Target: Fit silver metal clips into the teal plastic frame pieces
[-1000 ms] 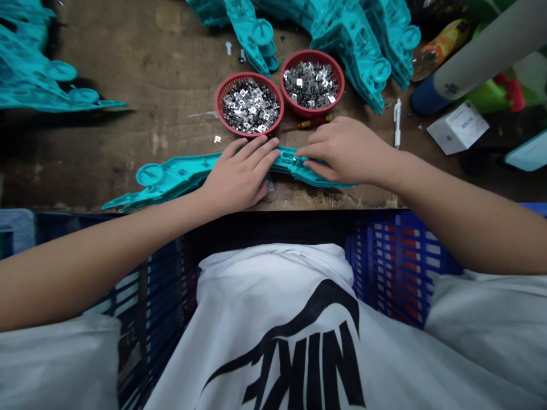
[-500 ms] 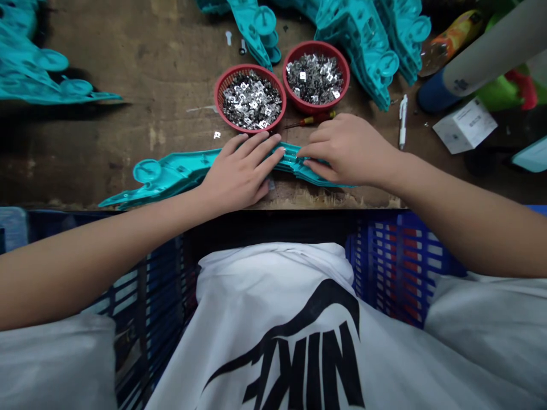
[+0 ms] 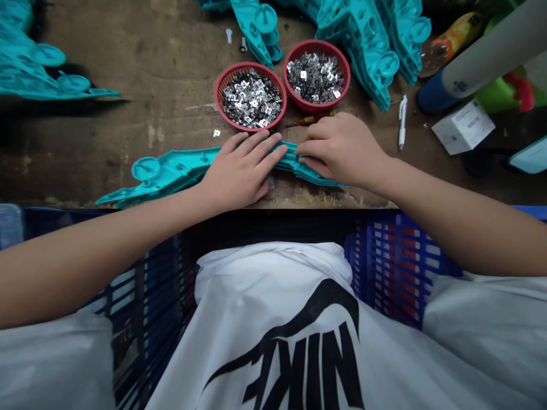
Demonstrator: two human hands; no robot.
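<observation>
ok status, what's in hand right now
Left hand and right hand on teal part. Screwdriver and red basket just beyond the hands, nothing lying across the part.

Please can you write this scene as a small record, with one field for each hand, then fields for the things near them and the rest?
Left hand: lies on the teal plastic part
Right hand: fingers on the same part, further along
Things: red baskets of metal clips, screwdriver
Rest: wooden bench, pen, blue crate
</observation>
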